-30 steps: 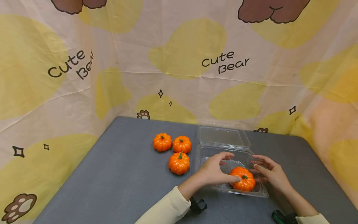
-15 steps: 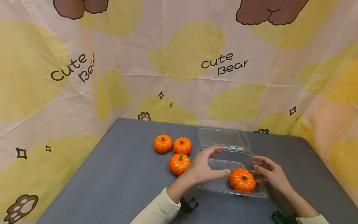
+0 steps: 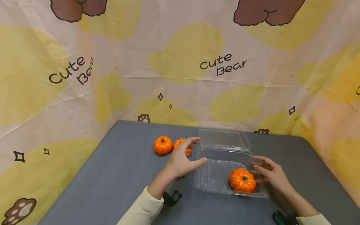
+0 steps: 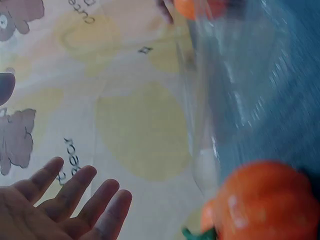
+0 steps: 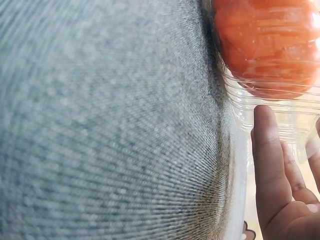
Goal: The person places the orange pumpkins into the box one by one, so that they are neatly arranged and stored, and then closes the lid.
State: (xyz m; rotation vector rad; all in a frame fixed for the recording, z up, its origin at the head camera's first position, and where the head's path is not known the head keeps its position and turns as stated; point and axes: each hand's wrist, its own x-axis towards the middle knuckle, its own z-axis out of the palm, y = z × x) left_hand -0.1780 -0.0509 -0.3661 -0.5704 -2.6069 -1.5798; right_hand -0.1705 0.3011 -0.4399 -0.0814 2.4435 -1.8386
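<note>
An orange toy pumpkin with a green stem sits in the right part of a clear plastic clamshell box, whose lid lies back. At the box's right side is my right hand, fingers extended; in the right wrist view a fingertip is at the ribbed clear wall. My left hand holds nothing, thumb and fingers spread, left of the box and above the loose pumpkins. One pumpkin shows whole; another is partly covered by that hand, which hides the nearest almost fully. The left wrist view shows a pumpkin close by.
The raised-back lid reaches toward the far edge of the grey table. A printed cloth with bears and lettering hangs behind and at both sides. Dark straps are on the wrists.
My left hand has let go of the pumpkin in the box and moved left, over the loose pumpkins. The right hand stays by the box's right side.
</note>
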